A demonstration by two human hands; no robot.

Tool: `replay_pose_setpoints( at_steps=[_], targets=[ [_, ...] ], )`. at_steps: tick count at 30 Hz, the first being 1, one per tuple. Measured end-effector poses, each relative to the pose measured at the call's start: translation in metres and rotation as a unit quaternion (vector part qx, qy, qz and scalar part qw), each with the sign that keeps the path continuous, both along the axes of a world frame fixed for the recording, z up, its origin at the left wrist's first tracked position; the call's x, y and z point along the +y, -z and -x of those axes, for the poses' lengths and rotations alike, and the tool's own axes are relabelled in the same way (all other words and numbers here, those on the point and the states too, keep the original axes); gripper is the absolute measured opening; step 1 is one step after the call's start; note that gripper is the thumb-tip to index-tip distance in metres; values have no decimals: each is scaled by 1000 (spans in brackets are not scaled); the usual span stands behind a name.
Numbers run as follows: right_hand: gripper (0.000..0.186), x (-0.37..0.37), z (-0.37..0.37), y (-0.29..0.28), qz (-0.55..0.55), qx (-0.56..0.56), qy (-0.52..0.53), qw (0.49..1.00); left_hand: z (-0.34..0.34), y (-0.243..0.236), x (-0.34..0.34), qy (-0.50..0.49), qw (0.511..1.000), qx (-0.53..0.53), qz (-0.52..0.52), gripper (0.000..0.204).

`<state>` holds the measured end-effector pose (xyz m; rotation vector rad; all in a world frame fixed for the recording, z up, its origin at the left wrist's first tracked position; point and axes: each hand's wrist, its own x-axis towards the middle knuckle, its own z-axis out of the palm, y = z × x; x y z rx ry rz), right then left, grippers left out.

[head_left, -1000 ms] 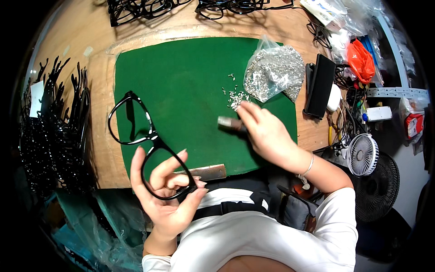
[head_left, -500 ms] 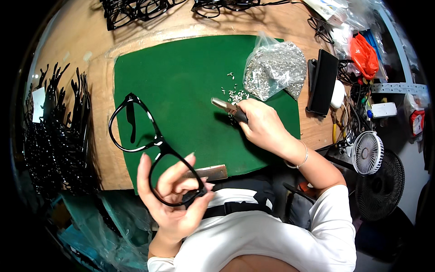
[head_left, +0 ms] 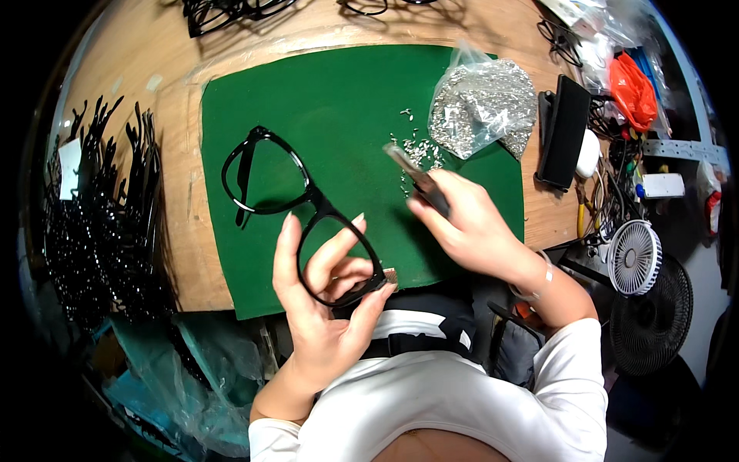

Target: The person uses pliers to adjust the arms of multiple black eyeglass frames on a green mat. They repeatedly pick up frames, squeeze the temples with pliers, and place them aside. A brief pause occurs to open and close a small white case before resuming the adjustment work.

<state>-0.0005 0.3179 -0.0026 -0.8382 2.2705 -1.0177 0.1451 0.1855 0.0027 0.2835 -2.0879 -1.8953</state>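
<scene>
A black glasses frame (head_left: 312, 194) is in my left hand (head_left: 323, 331), tilted above the green mat (head_left: 300, 92). My thumb and fingers grip its nearer rim by the outer corner. One temple hangs folded behind the far rim, and no lenses can be made out. In my right hand (head_left: 476, 227) is a pair of pliers (head_left: 416, 175) with silver jaws and a dark handle, blurred at the tip. The jaws point away and left, close to scattered small silvery metal pieces (head_left: 423, 152). Whether they hold a piece is too small to tell.
A clear bag (head_left: 473, 112) of silvery pieces lies at the mat's far right, beside a black phone-like slab (head_left: 564, 135). Many black temples (head_left: 100, 246) are heaped on the left. More glasses frames (head_left: 242, 11) lie at the back. A white fan (head_left: 634, 256) stands right.
My left hand has carried the glasses frame right and farther over the mat. My right hand has drawn back slightly, and the pliers now point more steeply away. The whole view has shifted a little.
</scene>
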Motion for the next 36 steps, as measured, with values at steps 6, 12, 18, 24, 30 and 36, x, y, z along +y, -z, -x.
replay_pose_setpoints(
  at_steps=[6,12,18,24,30,36],
  targets=[
    [13,8,-38,-30,162,-150,-8,975,5,-2,16,-35,999,21,15,94],
    [17,5,-45,-21,196,-185,28,963,6,-4,25,-82,994,15,68,90],
    [22,4,-34,-26,192,-461,61,864,6,-5,21,-41,999,-23,29,89],
    [22,5,-30,-33,196,-490,14,849,7,-14,14,-1,987,-24,-156,91],
    [19,5,-31,-39,207,-537,21,817,7,-14,13,3,991,-8,-132,92],
    [18,3,-37,-35,204,-437,24,876,5,-11,11,16,997,0,-79,91]
  ],
)
